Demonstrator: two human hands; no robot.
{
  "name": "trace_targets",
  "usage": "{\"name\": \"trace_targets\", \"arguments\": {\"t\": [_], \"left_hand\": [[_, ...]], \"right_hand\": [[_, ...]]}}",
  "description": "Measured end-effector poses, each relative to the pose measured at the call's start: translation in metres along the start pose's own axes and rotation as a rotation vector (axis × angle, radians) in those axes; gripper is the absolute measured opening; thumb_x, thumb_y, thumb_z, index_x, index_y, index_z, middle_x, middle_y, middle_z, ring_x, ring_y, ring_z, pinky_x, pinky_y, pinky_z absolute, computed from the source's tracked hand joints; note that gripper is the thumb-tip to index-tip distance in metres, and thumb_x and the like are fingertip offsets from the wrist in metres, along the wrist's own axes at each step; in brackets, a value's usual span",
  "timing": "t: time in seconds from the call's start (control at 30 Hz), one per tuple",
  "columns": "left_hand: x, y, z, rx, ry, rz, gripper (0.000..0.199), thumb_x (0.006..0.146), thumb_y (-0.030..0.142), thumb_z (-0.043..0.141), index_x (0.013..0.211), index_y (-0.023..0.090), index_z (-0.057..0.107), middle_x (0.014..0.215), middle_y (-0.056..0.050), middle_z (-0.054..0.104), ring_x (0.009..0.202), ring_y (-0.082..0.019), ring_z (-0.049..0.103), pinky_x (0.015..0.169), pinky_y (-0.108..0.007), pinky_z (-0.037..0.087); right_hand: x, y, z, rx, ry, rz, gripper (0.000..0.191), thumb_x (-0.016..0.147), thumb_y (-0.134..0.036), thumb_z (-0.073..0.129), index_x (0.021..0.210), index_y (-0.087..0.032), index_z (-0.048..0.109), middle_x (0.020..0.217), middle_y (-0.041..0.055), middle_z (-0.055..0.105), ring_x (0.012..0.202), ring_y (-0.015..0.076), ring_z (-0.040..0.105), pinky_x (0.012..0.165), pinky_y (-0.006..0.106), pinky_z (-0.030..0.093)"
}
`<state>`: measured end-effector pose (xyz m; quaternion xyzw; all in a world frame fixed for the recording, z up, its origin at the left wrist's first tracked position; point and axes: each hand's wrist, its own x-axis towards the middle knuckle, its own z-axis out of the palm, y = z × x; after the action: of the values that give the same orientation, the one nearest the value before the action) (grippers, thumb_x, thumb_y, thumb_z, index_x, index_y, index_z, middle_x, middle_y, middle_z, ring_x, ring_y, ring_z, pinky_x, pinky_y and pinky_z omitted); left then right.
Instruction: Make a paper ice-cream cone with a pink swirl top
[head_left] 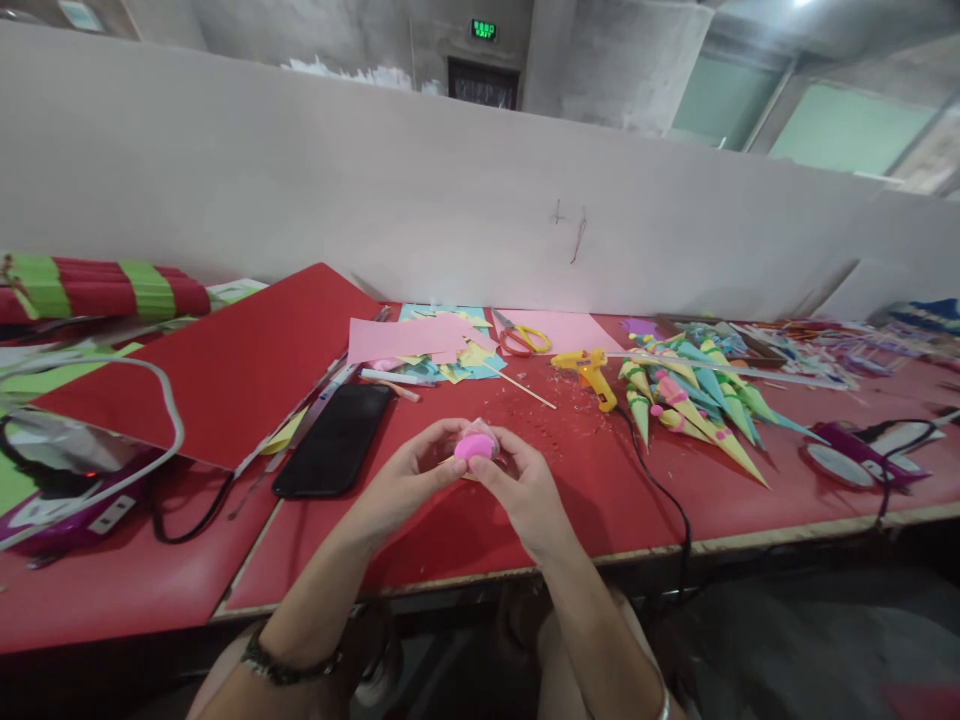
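Note:
Between my two hands, just above the red tabletop, is a small bright pink rounded lump [475,447], perhaps modelling clay, with a bit of clear wrapping about it. My left hand [425,460] pinches it from the left, thumb on its lower edge. From the right, my right hand [523,467] grips it too, thumb beside the other. The fingertips behind the lump are hidden. A black phone [334,440] lies to the left of my left hand. Farther off on the right rests a yellow hot glue gun [589,375] with a black cord.
Yellow-handled scissors [525,338], pink paper [405,340] and a thin wooden stick [527,388] lie behind my hands. Several decorated paper cones [686,390] are piled at right. Purple power strips [67,510] stand on both sides. A white partition [450,200] rises behind.

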<state>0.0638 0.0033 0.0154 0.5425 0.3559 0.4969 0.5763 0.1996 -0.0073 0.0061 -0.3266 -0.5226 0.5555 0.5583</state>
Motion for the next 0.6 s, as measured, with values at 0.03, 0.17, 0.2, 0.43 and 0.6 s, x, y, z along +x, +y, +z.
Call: {"name": "trace_targets", "arguments": {"t": [0.03, 0.17, 0.2, 0.43, 0.6], "left_hand": [[-0.0004, 0.002, -0.0007, 0.001, -0.006, 0.0, 0.027, 0.061, 0.023, 0.072, 0.087, 0.02, 0.064, 0.09, -0.004, 0.064, 0.087, -0.02, 0.057, 0.078, -0.029, 0.047], [-0.0011, 0.006, -0.0013, 0.006, -0.054, 0.0, 0.02, 0.063, 0.019, 0.071, 0.08, 0.019, 0.06, 0.08, -0.002, 0.06, 0.079, -0.016, 0.056, 0.072, -0.025, 0.046], [-0.001, 0.0065, -0.0009, 0.007, -0.055, -0.006, 0.018, 0.064, 0.019, 0.07, 0.079, 0.019, 0.059, 0.078, -0.001, 0.059, 0.077, -0.015, 0.055, 0.071, -0.024, 0.046], [-0.0015, 0.0048, -0.0026, 0.018, -0.039, 0.001, 0.016, 0.065, 0.018, 0.068, 0.077, 0.019, 0.057, 0.076, 0.0, 0.055, 0.074, -0.014, 0.052, 0.068, -0.023, 0.043], [-0.0018, -0.001, -0.0081, -0.019, -0.084, 0.004, 0.019, 0.065, 0.025, 0.067, 0.08, 0.019, 0.059, 0.079, -0.002, 0.055, 0.076, -0.017, 0.052, 0.072, -0.025, 0.042]], "right_hand": [[0.0, -0.0004, -0.0011, -0.004, -0.024, -0.006, 0.023, 0.07, -0.027, 0.061, 0.093, -0.019, 0.062, 0.091, 0.0025, 0.064, 0.087, 0.0169, 0.058, 0.079, 0.028, 0.046], [0.0008, -0.0009, -0.0039, 0.01, -0.08, 0.002, 0.025, 0.071, -0.025, 0.061, 0.095, -0.019, 0.063, 0.092, 0.0028, 0.065, 0.089, 0.0173, 0.059, 0.081, 0.029, 0.045], [0.001, -0.001, -0.0042, 0.013, -0.085, 0.003, 0.025, 0.071, -0.025, 0.06, 0.095, -0.019, 0.063, 0.093, 0.0029, 0.065, 0.089, 0.0174, 0.059, 0.082, 0.029, 0.045], [0.003, -0.0024, -0.005, -0.024, -0.079, -0.022, 0.019, 0.07, -0.024, 0.061, 0.089, -0.02, 0.064, 0.091, 0.0028, 0.064, 0.089, 0.0173, 0.058, 0.079, 0.029, 0.047], [0.0039, -0.0027, -0.0061, -0.046, -0.052, -0.049, 0.018, 0.069, -0.023, 0.062, 0.087, -0.02, 0.064, 0.089, 0.0024, 0.064, 0.086, 0.0168, 0.059, 0.078, 0.028, 0.046]]}}
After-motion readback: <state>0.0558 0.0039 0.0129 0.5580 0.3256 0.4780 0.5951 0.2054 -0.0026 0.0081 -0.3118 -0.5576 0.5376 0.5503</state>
